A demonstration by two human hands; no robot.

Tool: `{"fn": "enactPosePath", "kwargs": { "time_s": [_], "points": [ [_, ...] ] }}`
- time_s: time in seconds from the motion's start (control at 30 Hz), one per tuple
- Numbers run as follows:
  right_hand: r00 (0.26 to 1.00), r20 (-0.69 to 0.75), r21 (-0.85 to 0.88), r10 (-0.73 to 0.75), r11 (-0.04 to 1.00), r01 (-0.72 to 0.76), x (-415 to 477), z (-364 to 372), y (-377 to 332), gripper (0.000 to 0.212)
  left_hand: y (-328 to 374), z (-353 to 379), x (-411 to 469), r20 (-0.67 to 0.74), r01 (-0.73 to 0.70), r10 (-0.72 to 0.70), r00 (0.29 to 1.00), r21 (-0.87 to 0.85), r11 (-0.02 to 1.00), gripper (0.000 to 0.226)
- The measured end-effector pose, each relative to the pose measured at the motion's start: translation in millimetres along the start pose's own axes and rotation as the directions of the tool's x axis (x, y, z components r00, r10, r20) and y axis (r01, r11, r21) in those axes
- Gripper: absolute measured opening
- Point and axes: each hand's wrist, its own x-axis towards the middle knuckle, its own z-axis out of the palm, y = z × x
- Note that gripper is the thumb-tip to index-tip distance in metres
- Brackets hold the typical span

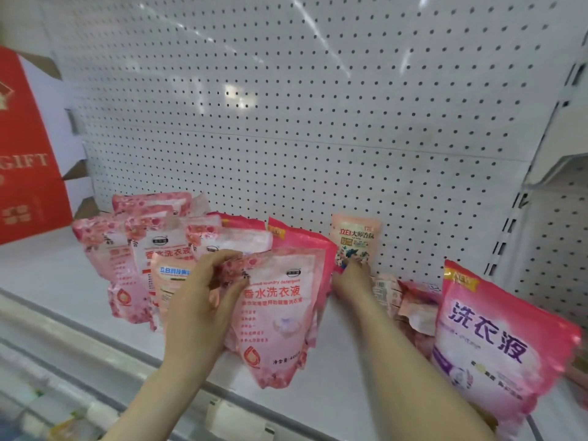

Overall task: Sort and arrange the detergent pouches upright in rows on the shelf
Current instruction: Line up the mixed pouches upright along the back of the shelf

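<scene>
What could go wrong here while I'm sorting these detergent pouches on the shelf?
1. The left hand pinches only the top corner of the floral pouch, which may slip and drop.
2. The large pink pouch leans near the front edge of the shelf and could topple off.
3. The right hand is at the base of the small peach pouch leaning on the pegboard; a nudge might tip it over.

Shelf (pixel 47 275) is bare near left, and between front pouch (pixel 280 313) and big right pouch (pixel 496 338). Pouch cluster (pixel 143 243) blocks centre-left. Fallen pouches (pixel 413 307) clutter far right. Red box (pixel 28 148) walls far left.
</scene>
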Motion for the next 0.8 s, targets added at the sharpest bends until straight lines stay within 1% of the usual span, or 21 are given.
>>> {"fn": "enactPosePath", "kwargs": {
  "time_s": [0.07,0.13,0.17,0.2,0.27,0.3,0.33,0.37,0.4,0.43,0.47,0.53,0.63,0.8],
  "points": [
    [1.000,0.001,0.071,0.031,0.997,-0.031,4.1,5.2,0.1,0.053,-2.5,-0.5,-1.1,-0.006,-0.014,0.014,1.000,0.012,1.000,0.054],
    [0.996,0.038,0.087,0.085,0.992,-0.088,3.9,10.5,5.2,0.038,-5.4,-0.4,-2.3,-0.006,-0.007,0.007,1.000,0.013,1.000,0.056],
    [0.991,0.050,0.122,0.127,0.984,-0.132,3.9,12.7,8.3,0.033,-6.3,-0.3,-2.8,-0.005,-0.004,0.004,1.000,0.012,1.000,0.057],
    [0.986,0.061,0.194,0.156,0.967,-0.165,2.9,13.7,9.6,0.031,-6.9,-0.4,-3.1,-0.004,-0.005,0.005,1.000,0.013,1.000,0.058],
    [0.987,0.032,0.342,0.160,0.926,-0.161,-3.0,9.0,3.2,0.022,-7.4,-1.1,-3.7,-0.004,-0.007,0.007,1.000,0.013,1.000,0.058],
    [0.992,-0.022,0.355,0.125,0.928,-0.109,-4.3,3.0,-2.3,0.017,-7.7,-1.8,-4.0,-0.002,-0.004,0.004,1.000,0.008,1.000,0.057],
    [0.994,-0.085,0.310,0.065,0.950,-0.036,-5.5,-5.1,-9.3,0.018,-8.0,-2.5,-4.6,-0.001,0.005,-0.005,1.000,-0.001,1.000,0.056],
    [0.990,-0.141,0.248,0.007,0.968,0.028,-8.9,-15.5,-17.4,0.023,-8.3,-3.0,-5.3,-0.001,0.016,-0.016,1.000,-0.011,1.000,0.055],
    [0.980,-0.191,0.217,-0.055,0.971,0.097,-14.8,-26.6,-26.7,0.027,-8.5,-3.5,-6.2,-0.003,0.023,-0.023,1.000,-0.020,1.000,0.054],
    [0.967,-0.222,0.205,-0.125,0.964,0.171,-19.8,-38.0,-35.2,0.025,-8.4,-3.6,-7.2,-0.008,0.023,-0.024,1.000,-0.028,0.999,0.054],
    [0.948,-0.246,0.177,-0.201,0.952,0.248,-24.4,-48.2,-42.0,0.018,-7.9,-3.6,-8.2,-0.013,0.021,-0.022,1.000,-0.038,0.999,0.056],
    [0.909,-0.252,0.075,-0.332,0.930,0.360,-35.9,-65.2,-54.0,0.009,-6.6,-3.0,-9.9,-0.021,0.031,-0.033,0.999,-0.072,0.997,0.063],
    [0.877,-0.242,-0.060,-0.415,0.909,0.413,-50.4,-80.6,-58.7,0.010,-8.4,-2.9,-13.9,-0.013,0.053,-0.055,0.998,-0.105,0.993,0.070],
    [0.856,-0.223,-0.151,-0.467,0.884,0.442,-69.8,-95.1,-56.1,0.011,-12.2,-6.3,-14.5,0.031,0.054,-0.051,0.998,-0.096,0.994,0.067]
  ]
}}
